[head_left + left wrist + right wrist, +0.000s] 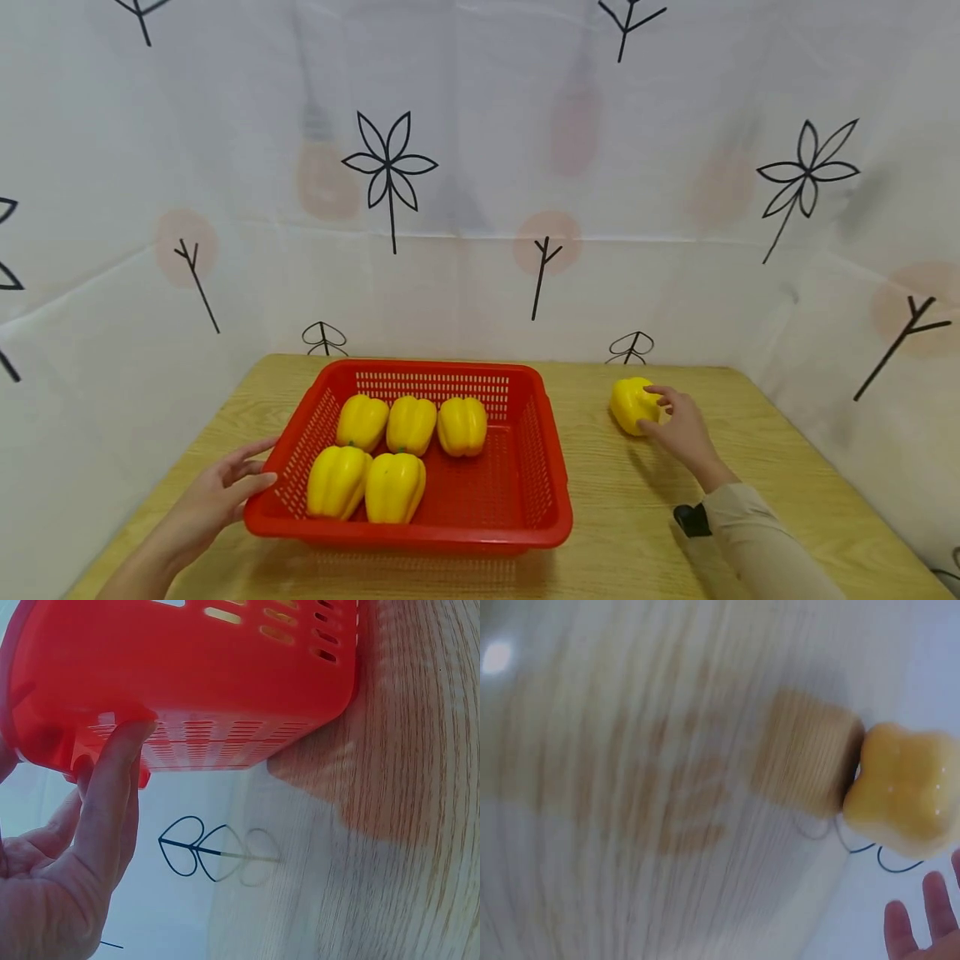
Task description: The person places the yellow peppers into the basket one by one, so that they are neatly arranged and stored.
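Note:
A red plastic basket (510,537) stands on the table with several yellow bell peppers (411,425) grouped toward its left side. My left hand (213,500) grips the basket's left rim, thumb at the rim and fingers against the outer wall below it, as the left wrist view shows. To the right of the basket, a single yellow bell pepper (632,407) lies on the table. My right hand (684,433) is beside that pepper, fingers spread. In the right wrist view, a gap shows between the fingertips (937,900) and the pepper (904,787).
The wooden table (600,517) runs back to a white patterned curtain (465,275), which also hangs along both sides. A black band (692,521) is at the right wrist, by a beige sleeve (757,533). Dark cable (947,573) shows at the lower right.

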{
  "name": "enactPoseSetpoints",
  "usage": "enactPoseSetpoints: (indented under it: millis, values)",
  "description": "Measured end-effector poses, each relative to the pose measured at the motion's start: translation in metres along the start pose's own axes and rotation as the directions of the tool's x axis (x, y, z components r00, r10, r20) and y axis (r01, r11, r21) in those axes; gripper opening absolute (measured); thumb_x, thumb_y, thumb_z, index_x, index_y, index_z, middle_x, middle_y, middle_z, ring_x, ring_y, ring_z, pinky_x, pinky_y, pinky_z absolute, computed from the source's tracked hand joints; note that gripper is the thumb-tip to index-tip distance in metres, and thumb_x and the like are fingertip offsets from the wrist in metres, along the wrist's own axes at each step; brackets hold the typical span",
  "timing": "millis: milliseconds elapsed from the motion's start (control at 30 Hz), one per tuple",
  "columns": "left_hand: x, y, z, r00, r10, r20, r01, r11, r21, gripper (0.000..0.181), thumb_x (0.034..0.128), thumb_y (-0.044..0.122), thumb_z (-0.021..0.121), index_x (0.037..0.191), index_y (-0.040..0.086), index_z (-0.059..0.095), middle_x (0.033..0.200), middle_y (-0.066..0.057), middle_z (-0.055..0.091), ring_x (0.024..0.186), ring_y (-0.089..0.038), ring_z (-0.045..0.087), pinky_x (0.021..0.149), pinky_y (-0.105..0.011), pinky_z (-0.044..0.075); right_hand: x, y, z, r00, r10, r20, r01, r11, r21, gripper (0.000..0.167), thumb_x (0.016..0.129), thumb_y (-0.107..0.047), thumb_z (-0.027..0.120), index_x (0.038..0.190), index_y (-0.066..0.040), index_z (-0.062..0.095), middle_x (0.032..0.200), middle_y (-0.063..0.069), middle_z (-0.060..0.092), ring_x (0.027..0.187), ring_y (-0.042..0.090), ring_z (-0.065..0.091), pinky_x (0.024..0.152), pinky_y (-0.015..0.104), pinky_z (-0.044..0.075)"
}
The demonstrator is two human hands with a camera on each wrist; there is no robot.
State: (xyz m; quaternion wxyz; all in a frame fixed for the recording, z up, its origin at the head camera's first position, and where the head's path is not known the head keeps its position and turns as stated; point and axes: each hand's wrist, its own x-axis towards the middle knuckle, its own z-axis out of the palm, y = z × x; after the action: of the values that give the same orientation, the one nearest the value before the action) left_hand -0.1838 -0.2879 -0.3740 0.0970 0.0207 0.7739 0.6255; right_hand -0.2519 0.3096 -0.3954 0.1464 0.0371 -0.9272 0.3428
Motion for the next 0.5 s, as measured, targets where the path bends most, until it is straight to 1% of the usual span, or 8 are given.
enactPoseSetpoints:
  millis: [100, 167, 200, 267, 367, 500]
  values:
    - [-0.0008, 0.0003, 0.0, 1.0, -0.001, -0.003, 0.001, 1.0, 0.0, 0.066, 0.0923, 0.02, 0.058, 0.144, 0.0, 0.023, 0.116, -0.017, 0.048, 0.094, -0.022, 0.06, 0.078, -0.039, 0.052, 0.0022, 0.0006, -0.0013, 0.998, -0.061, 0.024, 0.061, 0.998, -0.011, 0.061, 0.078, -0.003, 0.07, 0.13, 0.01, 0.041, 0.129, 0.037, 0.032, 0.118, 0.053, 0.03, 0.094, 0.065, 0.027]
    - [-0.0007, 0.0004, 0.0, 1.0, 0.002, -0.001, -0.002, 1.0, -0.001, 0.066, 0.0924, 0.02, 0.058, 0.144, 0.0, 0.023, 0.116, -0.017, 0.048, 0.094, -0.022, 0.06, 0.079, -0.039, 0.052, 0.0031, 0.0015, -0.0021, 0.995, -0.097, 0.034, 0.098, 0.995, -0.018, 0.063, 0.077, -0.001, 0.07, 0.131, 0.011, 0.04, 0.131, 0.037, 0.032, 0.12, 0.054, 0.028, 0.094, 0.067, 0.024]
    - [-0.0007, 0.0008, 0.0002, 1.0, 0.002, -0.002, -0.002, 1.0, -0.002, 0.066, 0.0923, 0.02, 0.058, 0.144, 0.0, 0.023, 0.117, -0.017, 0.048, 0.094, -0.022, 0.06, 0.079, -0.039, 0.052, 0.0035, 0.0019, -0.0024, 0.994, -0.101, 0.035, 0.102, 0.995, -0.012, 0.062, 0.078, -0.001, 0.07, 0.131, 0.01, 0.04, 0.13, 0.037, 0.033, 0.119, 0.054, 0.028, 0.094, 0.067, 0.024]
    - [-0.0007, 0.0006, 0.0002, 1.0, 0.004, -0.001, -0.004, 1.0, -0.001, 0.066, 0.0924, 0.019, 0.058, 0.144, 0.0, 0.023, 0.116, -0.017, 0.048, 0.094, -0.022, 0.06, 0.079, -0.039, 0.052, 0.0042, 0.0019, -0.0025, 0.995, -0.091, 0.029, 0.091, 0.996, 0.004, 0.061, 0.079, -0.004, 0.07, 0.131, 0.009, 0.04, 0.126, 0.036, 0.035, 0.116, 0.052, 0.03, 0.092, 0.066, 0.026]
    - [-0.0008, 0.0, 0.0002, 1.0, 0.003, -0.001, -0.003, 1.0, -0.003, 0.066, 0.0924, 0.019, 0.058, 0.144, 0.0, 0.023, 0.116, -0.017, 0.049, 0.094, -0.023, 0.06, 0.079, -0.039, 0.052, 0.005, 0.0005, -0.0015, 0.998, -0.054, 0.019, 0.054, 0.998, 0.013, 0.061, 0.082, -0.01, 0.07, 0.132, 0.007, 0.039, 0.126, 0.036, 0.031, 0.114, 0.052, 0.029, 0.09, 0.067, 0.027]
    - [-0.0012, -0.0011, 0.0001, 1.0, 0.002, -0.005, -0.002, 1.0, -0.005, 0.066, 0.0924, 0.019, 0.058, 0.144, 0.001, 0.023, 0.117, -0.018, 0.048, 0.094, -0.023, 0.06, 0.079, -0.039, 0.052, 0.0056, -0.002, 0.0005, 0.995, -0.043, 0.086, 0.043, 0.999, -0.005, 0.066, 0.081, -0.014, 0.072, 0.133, 0.01, 0.037, 0.131, 0.036, 0.026, 0.119, 0.054, 0.026, 0.093, 0.067, 0.024]
